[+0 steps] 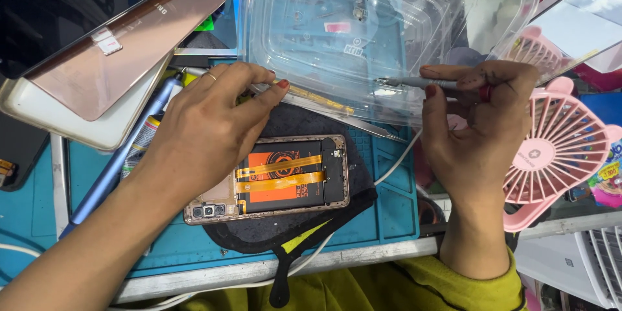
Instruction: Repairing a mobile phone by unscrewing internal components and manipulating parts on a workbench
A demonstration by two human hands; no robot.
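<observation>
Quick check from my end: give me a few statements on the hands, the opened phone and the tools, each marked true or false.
1. The right hand holds a slim screwdriver pointing toward the left hand. True.
2. The opened phone lies with its back cover fitted. False: the back is off, showing an orange and black battery and flex ribbons.
3. The left hand hangs over the phone's camera end, fingertips pinching something small near the clear plastic container. True.
4. The pink fan stands on the left-hand side. False: it stands on the right, beside the right hand.
5. The phone rests on a dark cloth pad on the blue work mat. True.
</observation>
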